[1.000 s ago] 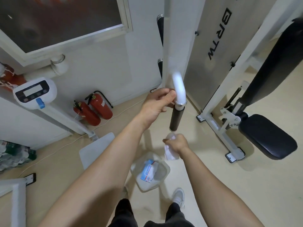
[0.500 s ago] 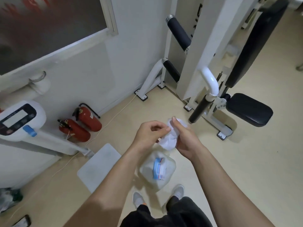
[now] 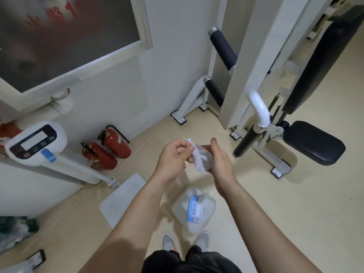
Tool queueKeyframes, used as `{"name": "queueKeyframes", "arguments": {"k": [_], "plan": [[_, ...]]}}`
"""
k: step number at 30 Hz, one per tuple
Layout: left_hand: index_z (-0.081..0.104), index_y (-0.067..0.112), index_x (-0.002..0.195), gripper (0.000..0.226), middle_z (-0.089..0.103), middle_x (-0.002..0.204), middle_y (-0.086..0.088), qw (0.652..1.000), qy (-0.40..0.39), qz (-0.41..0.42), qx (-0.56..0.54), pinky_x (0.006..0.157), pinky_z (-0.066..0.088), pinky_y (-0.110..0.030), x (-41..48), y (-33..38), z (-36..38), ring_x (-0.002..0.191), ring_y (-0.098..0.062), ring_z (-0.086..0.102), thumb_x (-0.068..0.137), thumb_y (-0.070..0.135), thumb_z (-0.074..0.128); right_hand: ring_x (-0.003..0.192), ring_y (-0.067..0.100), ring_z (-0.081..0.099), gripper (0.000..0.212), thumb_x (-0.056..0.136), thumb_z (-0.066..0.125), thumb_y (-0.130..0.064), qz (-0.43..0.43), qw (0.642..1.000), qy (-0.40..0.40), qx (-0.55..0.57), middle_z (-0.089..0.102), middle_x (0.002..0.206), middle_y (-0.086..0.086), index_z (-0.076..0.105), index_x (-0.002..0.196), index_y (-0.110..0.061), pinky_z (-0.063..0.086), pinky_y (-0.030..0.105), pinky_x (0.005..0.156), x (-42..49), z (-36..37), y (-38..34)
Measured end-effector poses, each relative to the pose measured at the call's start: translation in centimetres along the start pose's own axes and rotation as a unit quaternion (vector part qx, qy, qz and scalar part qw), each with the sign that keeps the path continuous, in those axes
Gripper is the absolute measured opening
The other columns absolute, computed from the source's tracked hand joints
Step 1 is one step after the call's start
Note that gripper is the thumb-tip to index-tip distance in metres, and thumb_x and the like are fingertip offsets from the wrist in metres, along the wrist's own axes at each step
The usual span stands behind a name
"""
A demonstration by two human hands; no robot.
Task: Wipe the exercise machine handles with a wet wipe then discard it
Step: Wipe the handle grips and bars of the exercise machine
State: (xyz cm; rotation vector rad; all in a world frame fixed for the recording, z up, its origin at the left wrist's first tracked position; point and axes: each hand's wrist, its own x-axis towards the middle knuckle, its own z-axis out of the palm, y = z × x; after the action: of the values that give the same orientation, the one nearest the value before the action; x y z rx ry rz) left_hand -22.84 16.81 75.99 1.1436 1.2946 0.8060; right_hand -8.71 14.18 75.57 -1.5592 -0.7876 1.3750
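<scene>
Gripping wet wipe (image 3: 201, 159), left hand (image 3: 173, 157), right hand (image 3: 221, 162); wipes pack (image 3: 195, 210) in bag (image 3: 180, 208)

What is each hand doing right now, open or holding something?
Left hand: closed, pinching the wet wipe.
Right hand: the wet wipe lies against its palm side; fingers hidden, so a grip cannot be told.

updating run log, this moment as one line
wet wipe: held mid-air | left hand: pinches it | right hand: touches it | handle: untouched

place: small gym room | evidence: exercise machine (image 3: 256, 56), padded seat (image 3: 313, 142), standing scale (image 3: 35, 142) (fire extinguishers (image 3: 116, 144) by wall (image 3: 118, 85))
</scene>
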Motion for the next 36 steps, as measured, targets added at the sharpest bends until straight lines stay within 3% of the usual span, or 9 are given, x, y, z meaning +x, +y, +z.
{"name": "queueKeyframes", "arguments": {"k": [4,9,14,18,21,26,28,31,36], "plan": [[0.059,0.018,0.088,0.013,0.068,0.067,0.008,1.000,0.023,-0.001,0.001,0.055,0.041,-0.024,0.4,0.3,-0.5,0.057,-0.006,0.060,0.100,0.014,0.060,0.082,0.015,0.069,0.025,0.092,0.068,-0.030,-0.031,0.998,-0.059,0.002,0.077,0.092,0.008,0.074,0.103,-0.009,0.052,0.034,0.075,0.9,-0.5,0.4],[0.058,0.012,0.092,0.009,0.063,0.065,0.004,0.991,0.130,0.002,0.018,0.052,0.040,-0.017,0.9,0.5,-3.9,0.055,-0.003,0.057,0.101,0.013,0.057,0.082,0.020,0.064,0.014,0.098,0.060,-0.017,-0.007,0.997,-0.017,0.071,0.066,0.089,0.006,0.065,0.100,-0.003,0.057,0.030,0.066,1.4,-0.7,-0.7],[0.064,0.000,0.103,0.017,0.064,0.073,-0.007,0.978,0.182,-0.082,0.065,0.060,0.041,-0.027,2.9,-1.2,-6.5,0.065,-0.015,0.059,0.100,0.017,0.059,0.078,0.015,0.054,0.025,0.094,0.059,-0.027,-0.104,0.994,-0.017,0.033,0.055,0.080,0.002,0.058,0.089,-0.002,0.053,0.048,0.075,1.1,1.4,-3.3],[0.064,0.008,0.095,0.011,0.067,0.077,-0.007,0.982,0.120,-0.142,-0.028,0.054,0.043,-0.025,4.7,0.2,-4.4,0.056,-0.009,0.063,0.100,0.014,0.056,0.069,0.000,0.050,0.019,0.100,0.054,-0.019,-0.174,0.984,0.031,0.017,0.055,0.072,-0.018,0.055,0.081,-0.014,0.039,0.015,0.067,2.1,3.5,-7.6],[0.064,0.015,0.088,0.017,0.068,0.079,-0.005,0.975,0.075,-0.116,-0.176,0.067,0.051,-0.028,6.3,3.1,-2.7,0.071,-0.015,0.066,0.100,0.011,0.053,0.071,-0.004,0.051,0.013,0.096,0.051,-0.027,-0.204,0.975,0.085,-0.015,0.056,0.080,-0.014,0.053,0.084,-0.023,0.040,0.018,0.070,3.8,5.1,-12.3],[0.065,0.013,0.098,0.022,0.072,0.104,-0.011,0.878,-0.028,-0.113,-0.465,0.083,0.055,-0.037,11.6,8.6,-3.4,0.099,-0.028,0.067,0.098,0.033,0.054,0.069,-0.010,0.055,0.013,0.092,0.050,-0.015,-0.250,0.955,0.158,-0.023,0.066,0.089,-0.009,0.058,0.093,-0.026,0.045,0.013,0.064,7.2,6.7,-19.6],[0.068,0.014,0.112,0.037,0.076,0.107,-0.008,0.869,-0.063,-0.115,-0.478,0.081,0.059,-0.034,13.9,11.0,-3.6,0.103,-0.025,0.070,0.097,0.046,0.058,0.071,-0.017,0.055,0.020,0.093,0.049,-0.014,-0.271,0.941,0.194,-0.053,0.064,0.094,-0.013,0.060,0.105,-0.024,0.044,0.010,0.061,8.8,6.9,-21.9],[0.067,0.008,0.117,0.024,0.079,0.095,-0.007,0.890,-0.098,-0.086,-0.437,0.066,0.061,-0.028,16.8,13.6,-2.6,0.084,-0.019,0.076,0.098,0.022,0.063,0.073,-0.011,0.057,0.024,0.090,0.046,-0.007,-0.317,0.899,0.276,-0.126,0.062,0.087,-0.014,0.061,0.106,-0.018,0.046,0.016,0.065,10.8,6.8,-24.0],[0.061,0.006,0.128,0.053,0.074,0.118,-0.013,0.918,-0.077,-0.083,-0.380,0.093,0.058,-0.042,20.3,15.0,-0.2,0.107,-0.028,0.072,0.081,0.019,0.081,0.100,0.027,0.059,0.043,0.088,0.041,-0.002,-0.204,0.817,0.420,-0.339,0.063,0.107,0.004,0.046,0.129,-0.013,0.048,0.041,0.093,13.2,5.8,-25.3]]}}
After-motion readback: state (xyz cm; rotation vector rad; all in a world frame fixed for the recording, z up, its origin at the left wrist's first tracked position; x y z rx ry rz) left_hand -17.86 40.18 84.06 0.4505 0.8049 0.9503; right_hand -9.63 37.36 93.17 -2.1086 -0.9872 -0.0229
